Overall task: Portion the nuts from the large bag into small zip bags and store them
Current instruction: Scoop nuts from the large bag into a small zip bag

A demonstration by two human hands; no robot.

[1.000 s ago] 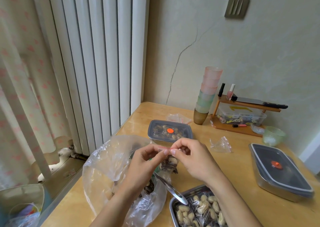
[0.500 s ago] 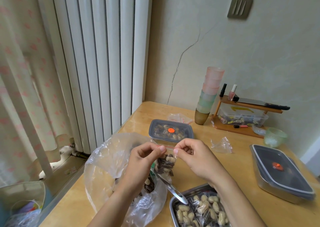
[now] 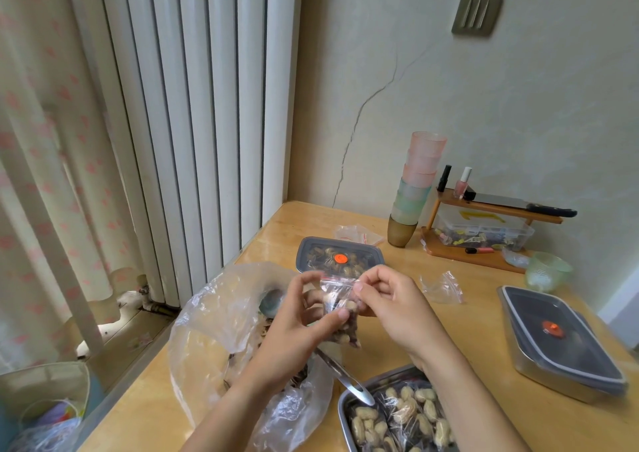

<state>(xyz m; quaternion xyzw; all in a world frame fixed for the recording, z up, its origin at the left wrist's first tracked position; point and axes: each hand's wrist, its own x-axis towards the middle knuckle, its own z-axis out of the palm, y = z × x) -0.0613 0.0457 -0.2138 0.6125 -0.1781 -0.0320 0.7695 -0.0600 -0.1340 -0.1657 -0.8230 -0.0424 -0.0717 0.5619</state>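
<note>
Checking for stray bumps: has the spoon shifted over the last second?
No. The spoon lies as before, its near end on the corner of the metal tray, the other end running into the big bag.

Both hands are up over the wooden table (image 3: 484, 317), working a small zip bag (image 3: 340, 310) packed with nuts. The left hand (image 3: 294, 320) pinches its side, and the right hand (image 3: 390, 310) pinches the red-striped top edge. Under the left wrist sprawls the large clear bag (image 3: 221, 330), with a metal spoon (image 3: 345, 377) poking out of it, handle tip resting on the rim of the steel tray (image 3: 389, 376) of bagged peanuts. Just behind the hands sits a grey-lidded container (image 3: 340, 256) with nuts inside.
</note>
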